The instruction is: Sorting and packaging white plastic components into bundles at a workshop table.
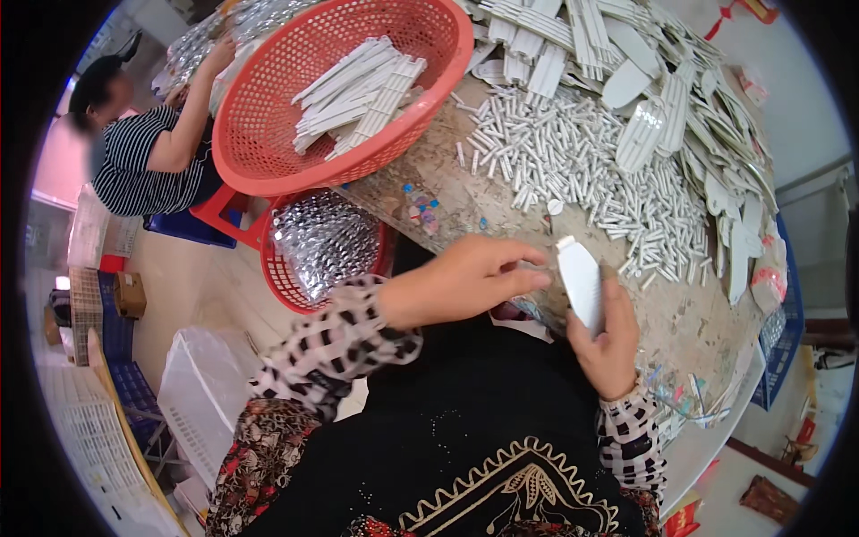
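Observation:
My right hand (613, 336) is closed around a white, flat, leaf-shaped plastic piece (580, 279). The piece stands tilted above the near edge of the table, its narrow tabbed end pointing up and away from me. To its left, my left hand (465, 279) hovers with thumb and fingers apart. Nothing shows between them, and a small gap separates the fingertips from the piece. Beyond both hands, a heap of short white tubes (573, 170) spreads over the worn tabletop (420, 183). Larger flat white plastic pieces (725, 161) are stacked behind and to the right of that heap.
A red perforated basket (242, 148) holding long white strips stands at the far left of the table. Below it, another red basket (268, 268) contains shiny silver items (324, 240). A person in a striped top (148, 166) works at the left. A white crate (201, 394) stands lower left.

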### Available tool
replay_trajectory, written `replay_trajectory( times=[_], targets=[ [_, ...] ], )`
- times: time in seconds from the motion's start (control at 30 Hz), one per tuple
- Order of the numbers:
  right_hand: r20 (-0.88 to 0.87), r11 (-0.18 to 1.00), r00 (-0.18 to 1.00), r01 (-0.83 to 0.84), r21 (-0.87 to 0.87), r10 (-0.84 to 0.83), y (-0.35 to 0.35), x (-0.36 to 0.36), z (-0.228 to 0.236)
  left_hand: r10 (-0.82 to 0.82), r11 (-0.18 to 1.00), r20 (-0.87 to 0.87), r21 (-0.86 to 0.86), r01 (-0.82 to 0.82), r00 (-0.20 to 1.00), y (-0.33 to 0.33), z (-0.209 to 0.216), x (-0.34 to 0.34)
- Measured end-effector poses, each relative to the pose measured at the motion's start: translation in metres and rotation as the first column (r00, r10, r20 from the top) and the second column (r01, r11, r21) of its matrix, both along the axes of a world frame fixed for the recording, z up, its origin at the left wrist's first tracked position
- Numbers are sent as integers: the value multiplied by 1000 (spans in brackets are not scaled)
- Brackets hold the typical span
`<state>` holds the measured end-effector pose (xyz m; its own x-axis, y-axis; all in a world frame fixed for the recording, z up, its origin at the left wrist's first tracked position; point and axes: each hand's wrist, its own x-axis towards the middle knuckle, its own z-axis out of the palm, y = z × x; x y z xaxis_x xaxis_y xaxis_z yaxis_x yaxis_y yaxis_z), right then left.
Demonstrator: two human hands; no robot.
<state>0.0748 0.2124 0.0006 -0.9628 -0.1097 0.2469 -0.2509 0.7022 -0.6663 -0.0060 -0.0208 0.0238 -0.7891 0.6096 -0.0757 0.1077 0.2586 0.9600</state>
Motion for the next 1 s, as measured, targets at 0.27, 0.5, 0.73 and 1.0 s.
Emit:
replay_trajectory(
  times=[0.27, 0.5, 0.73, 1.0],
  targets=[
    [154, 922, 980, 170, -349, -122, 13, 1, -33, 105, 768, -732, -371, -523, 673, -135, 91, -133],
    [96, 950, 981, 187, -250, -168, 20, 8, -40, -172, 124, -508, -861, -493, 844, -172, 34, -216],
    [228, 944, 968, 172, -283, -108, 25, 13, -42, 78, 311, -506, -806, -504, 859, -234, -1, -259],
    [241, 946, 959, 208, -249, -147, 22, 9, -46, 266, 481, -178, -827, -291, 947, -228, 7, -278]
  ],
)
